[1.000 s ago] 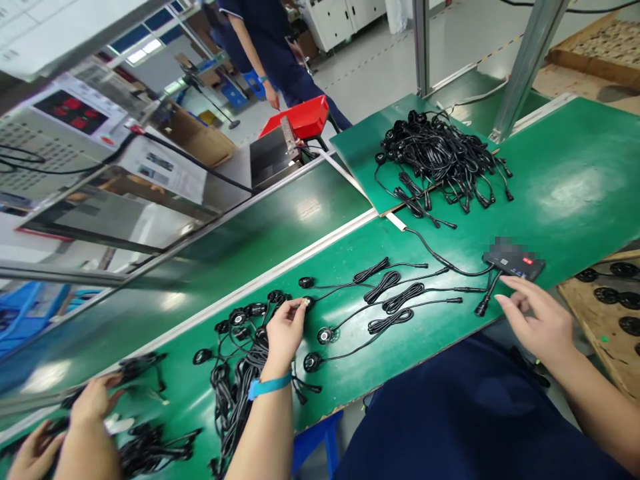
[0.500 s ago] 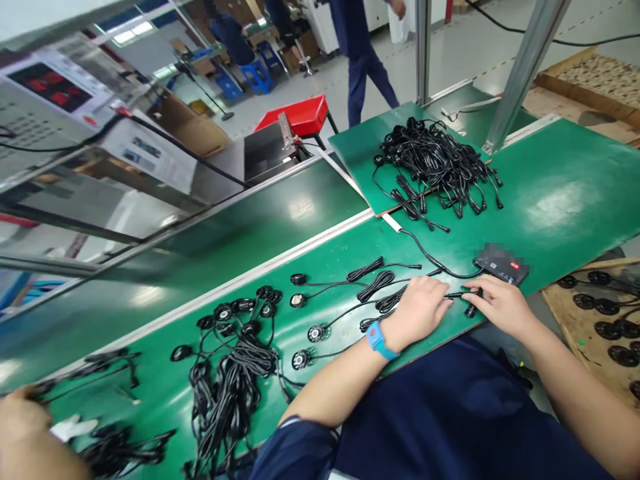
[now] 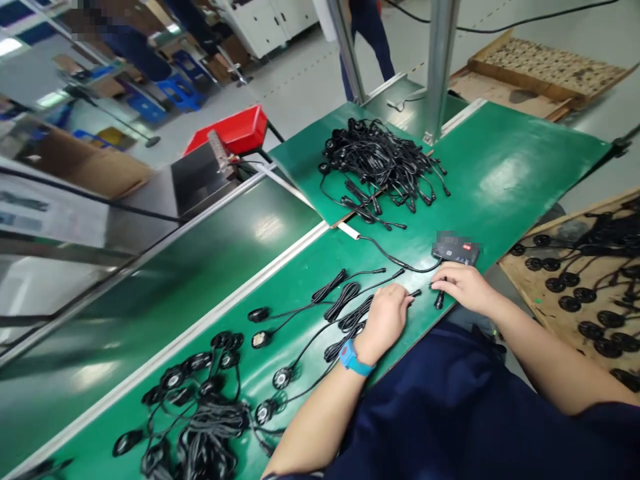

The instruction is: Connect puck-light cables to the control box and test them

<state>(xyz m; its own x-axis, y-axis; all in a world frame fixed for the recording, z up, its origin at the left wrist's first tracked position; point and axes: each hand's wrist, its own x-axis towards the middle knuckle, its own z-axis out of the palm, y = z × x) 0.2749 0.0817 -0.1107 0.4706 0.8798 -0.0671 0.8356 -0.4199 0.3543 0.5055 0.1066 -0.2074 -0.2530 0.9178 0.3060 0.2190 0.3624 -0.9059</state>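
The green bench (image 3: pixel 505 180) over here is smooth and glossy enough to throw back pale patches of light. The coiled cables (image 3: pixel 345 300) look like black plastic with a slight sheen, the small box (image 3: pixel 457 252) dark plastic too. That post (image 3: pixel 443 67) is greyish metal, the bin (image 3: pixel 245 130) shiny red plastic, the tray (image 3: pixel 531 293) dull wood, the wearer's garment (image 3: pixel 460 413) matt navy cloth.

Red bin (image 3: pixel 245 133), cardboard box (image 3: pixel 110 163) — blue stool (image 3: pixel 180 92)
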